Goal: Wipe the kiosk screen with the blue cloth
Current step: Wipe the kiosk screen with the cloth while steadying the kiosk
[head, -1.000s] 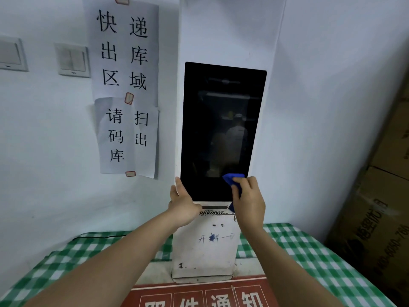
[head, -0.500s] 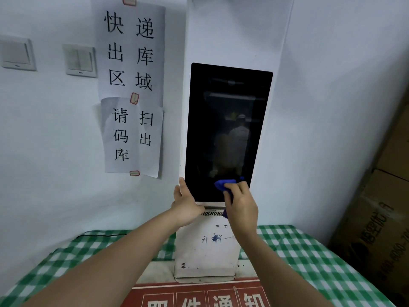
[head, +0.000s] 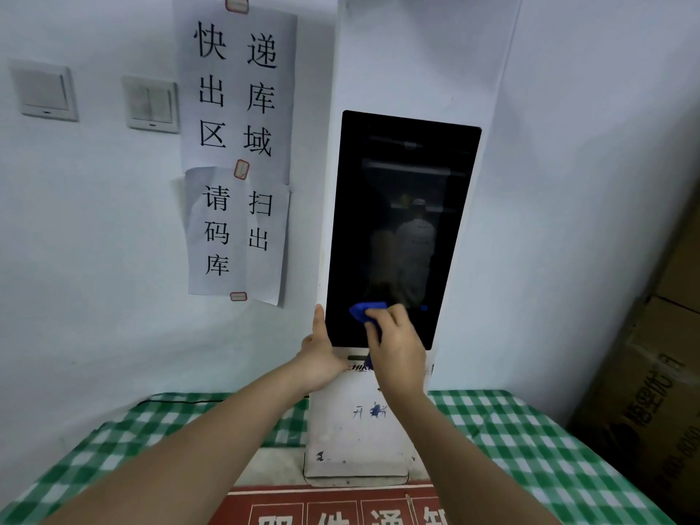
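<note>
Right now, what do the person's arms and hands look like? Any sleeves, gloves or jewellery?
Both forearms are bare up to the bottom edge of the picture: no sleeves show. The left hand and right hand wear no gloves, and no watch, bracelet or ring is visible on them. Nothing is marked on either arm.

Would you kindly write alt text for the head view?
A right hand presses a crumpled blue cloth against the bottom of a tall black kiosk screen, while the left hand steadies its white edge.
</note>
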A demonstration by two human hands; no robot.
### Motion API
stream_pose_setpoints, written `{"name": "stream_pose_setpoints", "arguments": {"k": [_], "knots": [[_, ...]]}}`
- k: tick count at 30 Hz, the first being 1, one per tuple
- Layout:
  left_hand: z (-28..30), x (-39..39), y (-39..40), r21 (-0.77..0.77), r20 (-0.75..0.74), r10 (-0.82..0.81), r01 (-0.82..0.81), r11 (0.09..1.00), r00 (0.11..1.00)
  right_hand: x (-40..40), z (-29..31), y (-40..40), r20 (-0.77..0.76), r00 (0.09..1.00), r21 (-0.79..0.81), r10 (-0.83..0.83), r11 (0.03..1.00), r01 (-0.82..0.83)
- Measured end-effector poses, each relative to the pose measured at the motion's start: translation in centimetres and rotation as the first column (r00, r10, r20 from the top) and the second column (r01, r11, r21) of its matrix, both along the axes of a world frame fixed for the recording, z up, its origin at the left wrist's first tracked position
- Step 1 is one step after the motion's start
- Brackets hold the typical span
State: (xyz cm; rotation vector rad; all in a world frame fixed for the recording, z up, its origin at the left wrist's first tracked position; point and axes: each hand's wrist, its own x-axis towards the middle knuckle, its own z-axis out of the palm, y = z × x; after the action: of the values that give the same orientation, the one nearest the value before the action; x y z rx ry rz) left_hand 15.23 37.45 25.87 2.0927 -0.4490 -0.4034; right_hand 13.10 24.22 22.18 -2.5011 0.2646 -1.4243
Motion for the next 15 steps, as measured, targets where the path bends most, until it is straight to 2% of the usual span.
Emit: {"name": "stream_pose_setpoints", "arguments": {"k": [3,9,11,15], "knots": [[-0.4,0.5,0.1,-0.012,0.006,0.004,-0.004,1.000,1.000,0.7,0.7,0.8,0.052,0.998,0.040,-0.020,0.999,0.018],[-1.2,1.1,0.3,-0.015,-0.018,0.023,-0.024,1.000,1.000,0.6,-3.5,1.9,-0.237,0.971,-0.218,0.020,0.973,-0.073],[-1.2,1.0,0.6,0.013,-0.023,-0.008,0.008,1.000,1.000,0.7,-3.1,1.8,-0.207,0.978,-0.195,0.021,0.979,-0.063],[-0.9,1.1,0.9,0.025,0.000,-0.032,0.032,0.999,0.999,1.1,0.4,2.4,-0.040,0.999,-0.046,0.031,0.998,-0.033]]}}
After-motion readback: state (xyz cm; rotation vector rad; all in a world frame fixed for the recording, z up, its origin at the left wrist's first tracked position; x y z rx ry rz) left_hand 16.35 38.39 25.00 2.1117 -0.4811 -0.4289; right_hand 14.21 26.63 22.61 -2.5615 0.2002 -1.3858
